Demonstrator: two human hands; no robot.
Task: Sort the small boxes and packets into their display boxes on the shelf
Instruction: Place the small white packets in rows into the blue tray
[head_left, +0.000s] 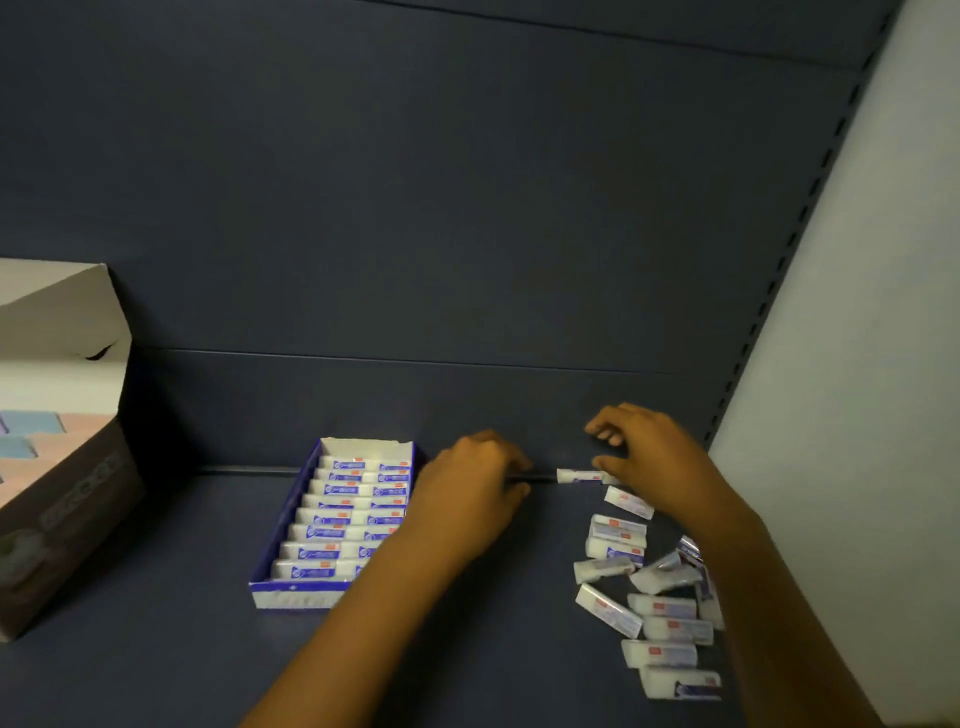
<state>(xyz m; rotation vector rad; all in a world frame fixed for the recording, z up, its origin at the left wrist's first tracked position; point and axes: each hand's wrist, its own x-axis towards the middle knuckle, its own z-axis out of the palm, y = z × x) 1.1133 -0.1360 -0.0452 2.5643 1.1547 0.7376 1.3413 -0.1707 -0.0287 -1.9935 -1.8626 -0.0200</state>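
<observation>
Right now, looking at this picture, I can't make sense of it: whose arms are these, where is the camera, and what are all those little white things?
There is no machine here. A person wears a camera on the head, looking forward and down, so you see their own two bare arms reaching onto a dark blue shelf.

The left hand hovers with fingers curled; whether it has a grip on anything cannot be seen. The right hand touches or pinches one small white packet near the back of the shelf; the blur hides which.

A blue-and-white display box holds neat rows of the same packets. A loose pile of packets lies to the right. At far left stands a larger open carton with pastel items.
</observation>
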